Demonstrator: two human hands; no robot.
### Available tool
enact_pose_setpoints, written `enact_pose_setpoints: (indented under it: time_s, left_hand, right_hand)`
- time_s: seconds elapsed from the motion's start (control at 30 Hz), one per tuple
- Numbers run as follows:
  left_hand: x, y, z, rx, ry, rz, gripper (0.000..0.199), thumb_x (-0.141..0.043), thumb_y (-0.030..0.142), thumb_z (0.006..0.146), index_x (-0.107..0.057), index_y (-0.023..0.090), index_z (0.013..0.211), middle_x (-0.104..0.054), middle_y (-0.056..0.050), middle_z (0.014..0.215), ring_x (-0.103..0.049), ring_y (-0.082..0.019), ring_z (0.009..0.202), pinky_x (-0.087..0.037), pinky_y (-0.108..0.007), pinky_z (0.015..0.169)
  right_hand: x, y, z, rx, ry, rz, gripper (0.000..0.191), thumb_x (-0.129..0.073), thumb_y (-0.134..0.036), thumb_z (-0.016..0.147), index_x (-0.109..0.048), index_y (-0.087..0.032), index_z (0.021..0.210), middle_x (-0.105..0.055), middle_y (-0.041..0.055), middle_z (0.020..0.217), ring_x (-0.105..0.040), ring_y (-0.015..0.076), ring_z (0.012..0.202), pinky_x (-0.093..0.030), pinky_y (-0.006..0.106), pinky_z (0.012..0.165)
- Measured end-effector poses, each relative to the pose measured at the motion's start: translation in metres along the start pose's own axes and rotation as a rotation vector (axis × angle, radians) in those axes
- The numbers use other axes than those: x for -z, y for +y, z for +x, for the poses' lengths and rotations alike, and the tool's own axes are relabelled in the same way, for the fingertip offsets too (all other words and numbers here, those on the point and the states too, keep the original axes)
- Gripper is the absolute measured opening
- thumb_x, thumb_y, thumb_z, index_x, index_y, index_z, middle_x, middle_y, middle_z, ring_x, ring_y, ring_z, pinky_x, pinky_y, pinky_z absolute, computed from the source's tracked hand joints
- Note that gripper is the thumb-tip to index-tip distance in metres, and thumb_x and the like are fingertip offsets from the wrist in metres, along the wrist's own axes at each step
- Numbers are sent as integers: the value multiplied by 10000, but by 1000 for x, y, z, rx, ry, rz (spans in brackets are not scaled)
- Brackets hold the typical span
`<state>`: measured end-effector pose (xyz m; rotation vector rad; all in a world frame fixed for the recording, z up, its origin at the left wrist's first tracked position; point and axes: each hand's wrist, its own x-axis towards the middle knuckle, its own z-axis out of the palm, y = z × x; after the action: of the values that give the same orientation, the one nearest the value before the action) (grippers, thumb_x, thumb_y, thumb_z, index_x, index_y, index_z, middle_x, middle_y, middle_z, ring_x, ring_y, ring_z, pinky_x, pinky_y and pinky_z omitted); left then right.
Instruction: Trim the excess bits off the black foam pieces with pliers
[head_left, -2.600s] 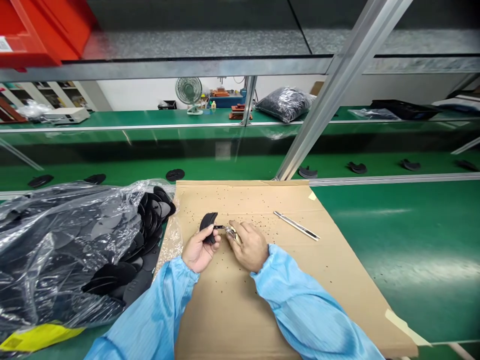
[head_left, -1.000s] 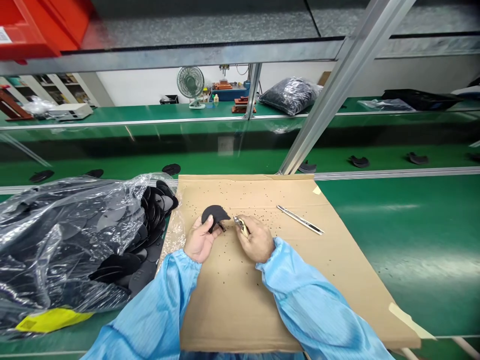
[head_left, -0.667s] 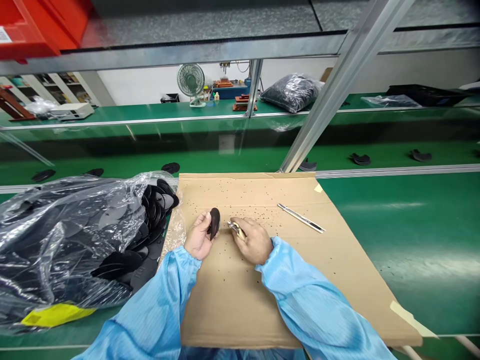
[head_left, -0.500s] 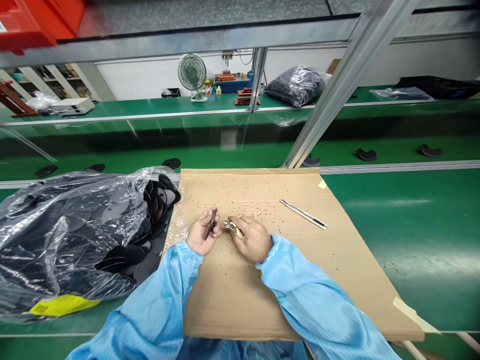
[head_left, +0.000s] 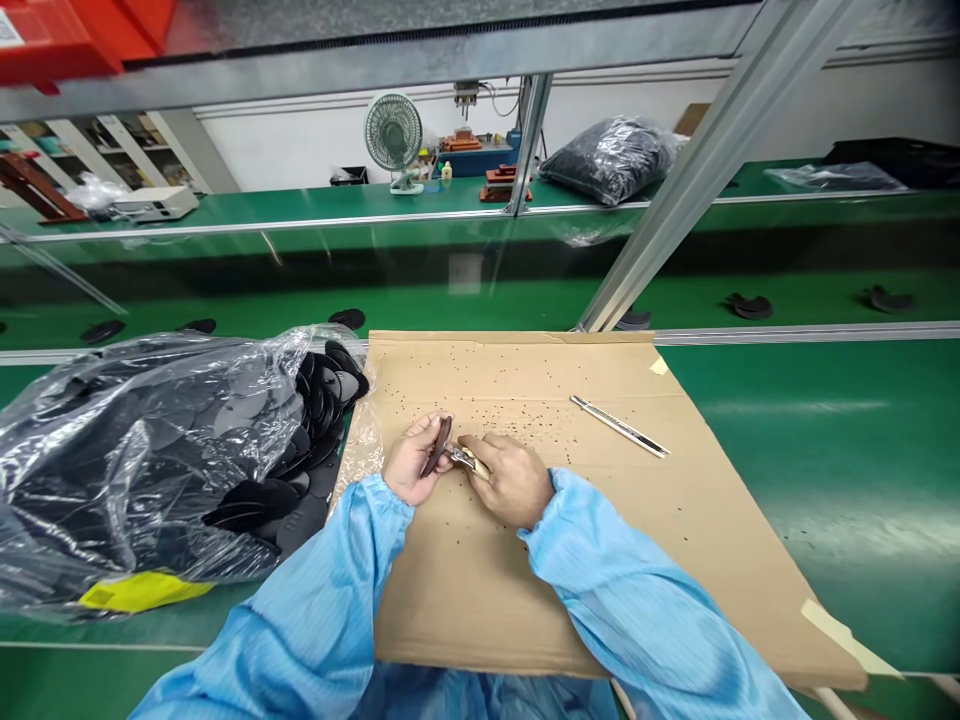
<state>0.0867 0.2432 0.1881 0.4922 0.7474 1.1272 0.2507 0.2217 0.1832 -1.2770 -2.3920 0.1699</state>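
Your left hand pinches a thin black curved piece. Your right hand grips metal cutters with pale handles beside it.

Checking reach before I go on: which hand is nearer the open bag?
Left. The left hand is just right of the bag, holding a dark part; the right hand is farther right, holding pliers.

Light blue sleeves over tan and green

Faint fine stripes run through my sleeves. The cardboard is tan, peppered with dark specks. The curved piece I pinch is brownish-black — my hand tool shows silver metal and cream grips. I see green on the worktop, bright yellow on the label — and red on the bin.
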Motion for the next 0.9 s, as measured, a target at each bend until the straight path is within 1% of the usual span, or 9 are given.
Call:
enact_pose_setpoints:
  time_s: [0.07,0.2,0.27,0.47,0.57,0.67,0.73,0.83,0.9]
  left_hand:
    - [-1,-1,0,-29,16,28,385,-796,304,667,-582,129,934,-481,22,651,-416,-53,483,-322,-143,398]
    - [-1,-5,-1,-148,44,98,418,-795,390,660,-600,132,925,-482,21,623,-422,-63,504,-319,-157,418]
    - [-1,-7,0,-183,50,113,444,-802,414,643,-604,130,921,-486,26,623,-417,-60,503,-327,-167,434]
    - [-2,-9,1,-180,89,137,523,-829,458,584,-602,132,924,-514,32,636,-432,-65,497,-351,-191,452]
    - [-2,-8,1,-170,92,129,487,-819,422,615,-594,127,930,-512,30,639,-440,-68,498,-340,-191,444]
    - [-2,-6,2,-129,56,74,429,-795,370,658,-565,132,932,-494,33,637,-413,-60,466,-297,-188,422]
    - [-2,-6,3,-106,15,41,423,-786,372,669,-534,146,923,-488,35,641,-396,-59,443,-276,-192,414]
    - [-2,-7,6,-154,9,53,457,-788,417,663,-502,159,909,-510,23,673,-461,-84,488,-324,-200,433]
    - [-1,-8,8,-196,24,61,501,-804,431,638,-486,168,922,-533,13,707,-515,-109,545,-375,-211,457]
  right_hand:
    - [3,-1,0,-14,-25,-31,343,-541,-148,819,-591,-187,1156,-611,59,896,-566,211,810,-426,299,754]
    - [8,-2,1,-51,-73,-106,397,-556,-122,789,-586,-194,1178,-617,64,910,-578,221,831,-426,304,763]
    - [10,-3,1,-61,-91,-137,398,-554,-105,776,-591,-199,1161,-619,63,907,-581,226,830,-423,309,760]
    - [15,-6,0,-118,-155,-170,299,-554,-98,774,-621,-223,1037,-633,44,882,-602,232,814,-409,310,680]
    - [13,-7,0,-143,-156,-163,290,-551,-107,780,-626,-229,1033,-641,46,888,-612,235,816,-411,307,657]
    - [7,-4,2,-146,-82,-79,316,-547,-117,772,-626,-232,1055,-649,43,912,-615,231,840,-437,300,680]
    - [4,2,3,-138,27,27,331,-518,-124,776,-626,-224,1073,-650,43,923,-611,221,853,-459,299,721]
    - [2,19,3,-105,244,170,312,-473,-193,826,-619,-187,1101,-646,73,959,-597,228,893,-473,338,819]
    - [5,33,1,-101,341,267,326,-489,-300,855,-611,-160,1123,-638,100,1022,-589,248,947,-467,378,876]
